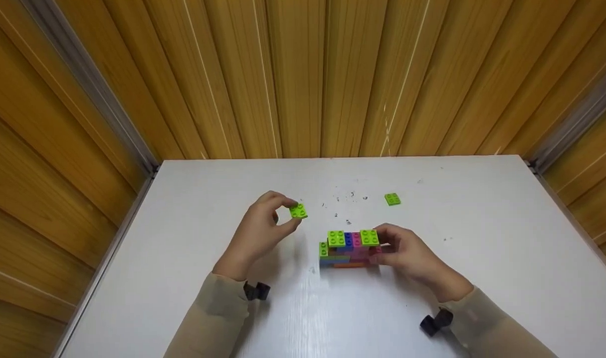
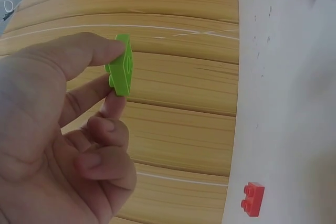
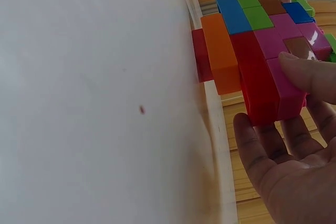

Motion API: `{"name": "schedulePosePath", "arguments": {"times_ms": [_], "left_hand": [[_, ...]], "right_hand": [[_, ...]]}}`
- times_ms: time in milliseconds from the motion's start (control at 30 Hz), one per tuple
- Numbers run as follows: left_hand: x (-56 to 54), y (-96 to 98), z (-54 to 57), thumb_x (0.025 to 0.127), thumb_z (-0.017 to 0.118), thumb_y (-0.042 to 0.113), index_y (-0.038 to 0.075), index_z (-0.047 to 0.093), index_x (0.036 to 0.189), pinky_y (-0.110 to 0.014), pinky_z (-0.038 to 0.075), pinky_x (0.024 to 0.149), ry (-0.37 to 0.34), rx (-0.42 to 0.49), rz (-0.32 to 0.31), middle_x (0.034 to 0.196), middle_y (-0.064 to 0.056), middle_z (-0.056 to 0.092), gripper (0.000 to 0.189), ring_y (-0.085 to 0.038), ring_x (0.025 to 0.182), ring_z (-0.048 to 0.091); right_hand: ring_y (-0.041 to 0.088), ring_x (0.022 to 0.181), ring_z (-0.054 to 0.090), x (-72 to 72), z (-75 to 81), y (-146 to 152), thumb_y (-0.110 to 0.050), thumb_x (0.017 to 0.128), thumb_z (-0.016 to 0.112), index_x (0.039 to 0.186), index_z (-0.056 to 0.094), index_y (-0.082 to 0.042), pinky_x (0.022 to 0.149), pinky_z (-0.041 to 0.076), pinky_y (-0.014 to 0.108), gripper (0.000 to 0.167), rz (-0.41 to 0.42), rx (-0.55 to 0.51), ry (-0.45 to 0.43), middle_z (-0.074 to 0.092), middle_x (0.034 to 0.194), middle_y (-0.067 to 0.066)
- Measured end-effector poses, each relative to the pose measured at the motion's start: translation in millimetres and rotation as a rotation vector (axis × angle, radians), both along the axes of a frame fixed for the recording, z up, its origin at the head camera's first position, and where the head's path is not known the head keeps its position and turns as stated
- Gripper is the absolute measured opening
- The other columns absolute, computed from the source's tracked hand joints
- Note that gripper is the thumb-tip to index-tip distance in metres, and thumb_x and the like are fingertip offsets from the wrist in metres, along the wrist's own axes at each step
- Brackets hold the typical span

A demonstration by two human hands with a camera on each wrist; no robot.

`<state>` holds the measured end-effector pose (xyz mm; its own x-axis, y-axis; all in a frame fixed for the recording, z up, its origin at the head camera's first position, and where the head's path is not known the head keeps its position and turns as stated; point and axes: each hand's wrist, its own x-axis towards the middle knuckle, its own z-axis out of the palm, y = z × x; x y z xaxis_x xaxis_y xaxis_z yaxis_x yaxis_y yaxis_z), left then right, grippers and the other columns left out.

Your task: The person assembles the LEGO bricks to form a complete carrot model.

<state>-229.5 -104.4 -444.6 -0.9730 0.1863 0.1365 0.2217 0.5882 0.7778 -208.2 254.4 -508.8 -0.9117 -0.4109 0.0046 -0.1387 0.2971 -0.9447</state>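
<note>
In the head view, my left hand [image 1: 258,228] pinches a lime-green two-by-two toy brick plate [image 1: 298,211] between thumb and fingertips. The left wrist view shows this plate [image 2: 123,66] edge-on, with the other fingers curled below it. My right hand [image 1: 412,256] grips the right end of a multicoloured brick build [image 1: 350,251]. Two lime-green plates sit on its top, with blue and pink bricks between them. Red, orange, brown and pink bricks of the build [image 3: 257,45] show in the right wrist view, thumb on one side and fingers beneath. The left plate is apart from the build.
Another lime-green plate [image 1: 392,199] lies on the white table [image 1: 198,199] behind the build. A red brick [image 2: 253,199] appears in the left wrist view. Small dark marks dot the tabletop. Wood-patterned walls [image 1: 303,79] enclose the table's back and sides.
</note>
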Motion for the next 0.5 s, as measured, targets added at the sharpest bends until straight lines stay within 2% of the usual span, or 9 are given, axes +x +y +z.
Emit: {"name": "schedulePosePath", "arguments": {"times_ms": [267, 400, 500], "left_hand": [[4.9, 14.1, 6.0, 0.100, 0.088, 0.026, 0.023, 0.081, 0.127, -0.037, 0.056, 0.086, 0.042, -0.011, -0.058, 0.130, 0.009, 0.070, 0.027, -0.019, 0.099, 0.061], [6.2, 21.3, 13.3, 0.101, 0.087, 0.026, 0.023, 0.081, 0.126, -0.035, 0.055, 0.085, 0.072, -0.017, -0.090, 0.128, 0.010, 0.070, 0.027, -0.018, 0.097, 0.060], [7.0, 27.1, 21.0, 0.101, 0.087, 0.026, 0.023, 0.081, 0.127, -0.033, 0.053, 0.083, 0.091, -0.015, -0.107, 0.127, 0.011, 0.070, 0.027, -0.017, 0.096, 0.060]], "right_hand": [[0.021, 0.117, 0.073, -0.8, 0.0, -2.8, 0.001, 0.092, 0.086, 0.129, 0.069, 0.003, 0.102, 0.059, 0.024, 0.041, 0.005, 0.000, -0.004, 0.076, 0.133, 0.017], [0.022, 0.118, 0.073, -0.2, -1.1, -2.4, 0.001, 0.091, 0.087, 0.129, 0.069, 0.001, 0.103, 0.059, 0.023, 0.042, -0.009, 0.003, -0.022, 0.077, 0.133, 0.013], [0.024, 0.121, 0.073, 0.4, -0.7, -1.9, -0.001, 0.092, 0.088, 0.130, 0.069, 0.000, 0.104, 0.059, 0.024, 0.043, -0.015, 0.004, -0.024, 0.077, 0.135, 0.014]]}}
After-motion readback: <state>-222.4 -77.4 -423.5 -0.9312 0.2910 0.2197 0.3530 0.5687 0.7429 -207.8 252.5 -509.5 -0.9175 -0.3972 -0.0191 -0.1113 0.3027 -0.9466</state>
